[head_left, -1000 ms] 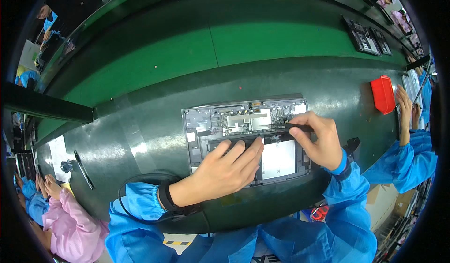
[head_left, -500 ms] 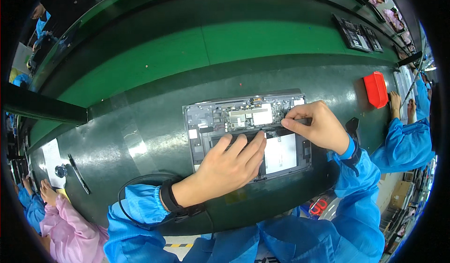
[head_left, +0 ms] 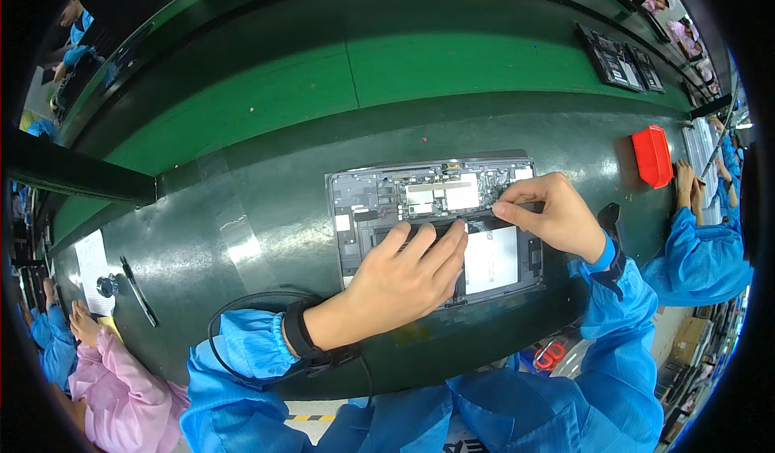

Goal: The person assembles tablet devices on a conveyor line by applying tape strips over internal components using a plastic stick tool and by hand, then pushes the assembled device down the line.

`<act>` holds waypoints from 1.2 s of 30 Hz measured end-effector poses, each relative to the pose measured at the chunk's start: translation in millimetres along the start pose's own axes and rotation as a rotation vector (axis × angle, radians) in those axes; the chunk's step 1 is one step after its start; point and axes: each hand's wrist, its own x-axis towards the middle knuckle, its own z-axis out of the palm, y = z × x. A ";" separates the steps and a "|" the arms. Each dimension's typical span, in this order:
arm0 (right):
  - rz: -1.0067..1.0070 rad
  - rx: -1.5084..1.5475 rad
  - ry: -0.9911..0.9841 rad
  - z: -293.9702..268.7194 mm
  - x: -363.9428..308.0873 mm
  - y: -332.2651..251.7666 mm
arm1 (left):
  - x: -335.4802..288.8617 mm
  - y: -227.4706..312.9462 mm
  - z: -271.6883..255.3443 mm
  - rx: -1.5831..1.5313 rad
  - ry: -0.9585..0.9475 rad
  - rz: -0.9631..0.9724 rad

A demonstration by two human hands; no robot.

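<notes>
An opened flat electronic device (head_left: 349, 247), grey and like a laptop base or a tablet, lies in front of me. Its circuit board (head_left: 462, 192) shows along the far side, with a black battery bearing a white label (head_left: 491, 261) on the near side. My left hand (head_left: 404, 279) rests over the battery's left part, fingers stretched out and spread. At the board's right end, my right hand (head_left: 557, 219) has thumb and forefinger pinched together low over the parts. Whatever is between those fingertips is too small to make out.
A red bin (head_left: 652, 157) stands to the right, near another person's hands. Two dark devices (head_left: 620, 61) lie on the green shelf at the back right. Toward the left are a pen (head_left: 139, 293) and a paper sheet (head_left: 93, 271). A black cord (head_left: 242, 298) loops beside my left wrist.
The view has shifted slightly, so the device appears a little farther right. Both hands keep about the same places on it, the right still pinching at the board.
</notes>
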 end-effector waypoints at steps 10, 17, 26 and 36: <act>0.032 0.065 -0.048 3.2 7.0 5.7 | 0.6 -1.3 -0.6 -0.005 -0.002 -0.006; 0.002 0.062 0.006 6.7 4.2 7.7 | 0.4 0.6 0.3 0.000 0.016 -0.012; -0.026 0.076 0.006 7.2 1.3 13.2 | 2.2 2.4 -2.4 0.028 -0.001 -0.021; -0.142 -0.120 0.135 2.3 -2.8 -0.4 | 1.3 2.1 -1.8 0.041 -0.002 0.014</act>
